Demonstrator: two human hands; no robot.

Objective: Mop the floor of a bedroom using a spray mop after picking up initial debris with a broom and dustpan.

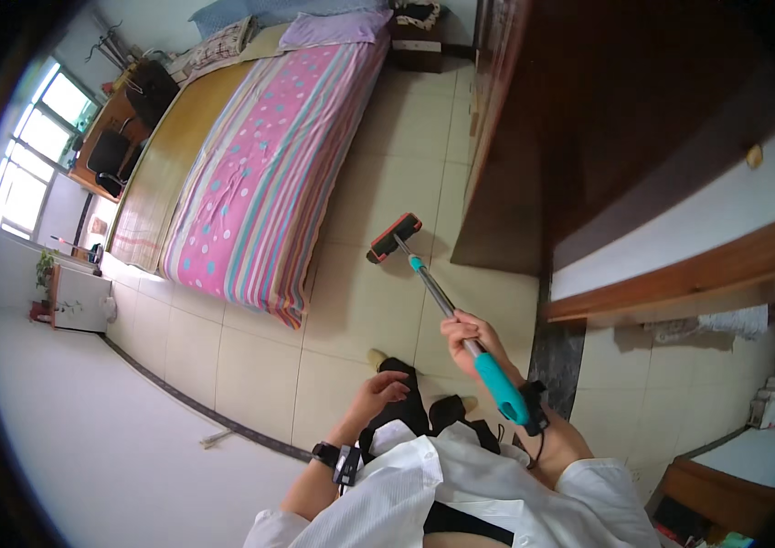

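My right hand (473, 336) is wrapped round the metal pole of a floor sweeper (436, 290), just above its thick teal grip (500, 384), which runs back along my forearm. The sweeper's dark rectangular head (394, 237), edged in red, stands away from me on the pale floor tiles (351, 301), between the bed and the brown wooden cabinet. In front of my body my left hand (380, 395) hangs with loosely bent fingers, apart from the pole and holding nothing. Both wrists carry dark strapped devices.
A bed (250, 173) with a pink striped cover fills the far left. The tall brown cabinet (497, 228) rises at the right, beside a doorway with a dark threshold (554, 365). A white wall (113, 411) curves along the left. Beyond the bed stand black chairs (111, 157) and a window.
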